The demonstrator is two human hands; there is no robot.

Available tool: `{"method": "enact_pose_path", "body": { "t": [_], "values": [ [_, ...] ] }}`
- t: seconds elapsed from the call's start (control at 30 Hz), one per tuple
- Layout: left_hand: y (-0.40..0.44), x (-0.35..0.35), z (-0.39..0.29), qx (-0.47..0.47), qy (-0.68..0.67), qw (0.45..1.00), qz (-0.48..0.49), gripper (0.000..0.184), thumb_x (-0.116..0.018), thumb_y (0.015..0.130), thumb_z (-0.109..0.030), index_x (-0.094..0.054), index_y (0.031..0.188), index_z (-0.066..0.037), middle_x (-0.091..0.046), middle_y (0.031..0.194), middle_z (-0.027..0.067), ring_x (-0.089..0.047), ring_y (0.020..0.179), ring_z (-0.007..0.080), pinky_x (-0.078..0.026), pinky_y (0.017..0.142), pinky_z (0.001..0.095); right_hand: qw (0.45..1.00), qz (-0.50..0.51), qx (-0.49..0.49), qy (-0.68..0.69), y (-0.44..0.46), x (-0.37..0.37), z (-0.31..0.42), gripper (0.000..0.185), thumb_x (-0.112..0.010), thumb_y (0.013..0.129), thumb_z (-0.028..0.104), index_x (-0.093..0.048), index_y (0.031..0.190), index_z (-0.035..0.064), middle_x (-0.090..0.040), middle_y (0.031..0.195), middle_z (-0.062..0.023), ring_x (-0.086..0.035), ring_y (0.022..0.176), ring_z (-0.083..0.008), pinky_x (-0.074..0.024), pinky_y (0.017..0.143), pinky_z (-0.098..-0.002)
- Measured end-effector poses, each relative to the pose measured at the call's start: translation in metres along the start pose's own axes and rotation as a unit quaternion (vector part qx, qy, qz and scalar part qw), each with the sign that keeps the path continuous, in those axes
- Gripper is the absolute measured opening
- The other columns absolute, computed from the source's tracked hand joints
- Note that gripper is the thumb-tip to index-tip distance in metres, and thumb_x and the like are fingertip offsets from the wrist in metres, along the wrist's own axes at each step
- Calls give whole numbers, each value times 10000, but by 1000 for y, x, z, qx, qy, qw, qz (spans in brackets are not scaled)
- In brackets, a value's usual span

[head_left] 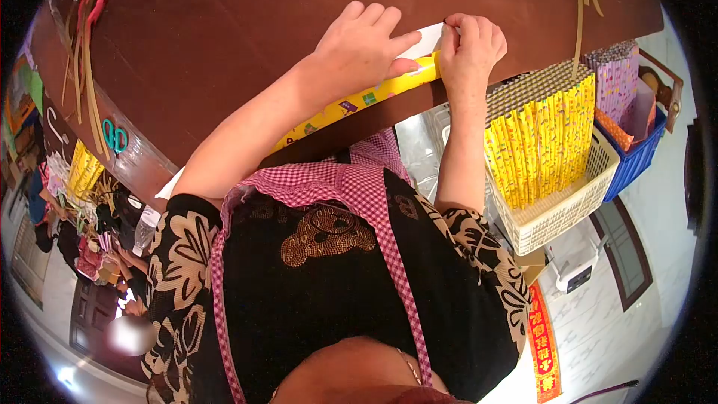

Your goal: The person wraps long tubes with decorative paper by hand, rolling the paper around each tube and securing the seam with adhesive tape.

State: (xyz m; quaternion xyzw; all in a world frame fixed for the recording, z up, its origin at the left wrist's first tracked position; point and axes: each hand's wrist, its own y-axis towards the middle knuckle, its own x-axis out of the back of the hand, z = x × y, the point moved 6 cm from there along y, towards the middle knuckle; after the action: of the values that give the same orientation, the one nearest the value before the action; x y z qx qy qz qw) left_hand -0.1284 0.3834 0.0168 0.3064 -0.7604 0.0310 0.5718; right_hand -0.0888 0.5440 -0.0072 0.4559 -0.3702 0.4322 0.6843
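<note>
Along the smooth brown table's near edge, I see the glossy yellow patterned sheet, its end pinched in the closed right hand, apparently for control, while the spread, ungripping left hand steadies it.

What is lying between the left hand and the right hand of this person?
Between the left hand and the right hand lie a white piece and, nearer the body, a patterned yellow strip. The head view shows this.
</note>
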Motion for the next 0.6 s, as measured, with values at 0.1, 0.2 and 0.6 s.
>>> {"method": "enact_pose_path", "body": {
  "t": [0.1,0.2,0.6],
  "values": [
    [10,-7,1,-33,1,999,-11,345,-681,817,-420,-733,1035,-159,-553,848,42,-537,848,202,-400,744,333,1000,-6,-4,4,-1,0,0,111,-703,803,115,-671,898,163,-626,944,12,-537,1025,-243,-354,953,-418],
    [25,-12,6,-59,13,998,-7,302,-668,838,-392,-730,1012,-152,-577,873,68,-565,867,223,-417,743,337,1000,-5,0,10,-1,0,1,108,-698,805,114,-670,896,164,-626,947,9,-537,1020,-243,-358,943,-414],
    [-124,94,54,148,-2,984,-98,233,-594,901,-346,-628,911,-116,-579,871,83,-562,855,278,-437,760,434,997,48,60,-15,-4,-29,13,177,-652,771,73,-761,909,58,-730,869,-142,-702,793,-307,-555,755,-411]
  ]
}}
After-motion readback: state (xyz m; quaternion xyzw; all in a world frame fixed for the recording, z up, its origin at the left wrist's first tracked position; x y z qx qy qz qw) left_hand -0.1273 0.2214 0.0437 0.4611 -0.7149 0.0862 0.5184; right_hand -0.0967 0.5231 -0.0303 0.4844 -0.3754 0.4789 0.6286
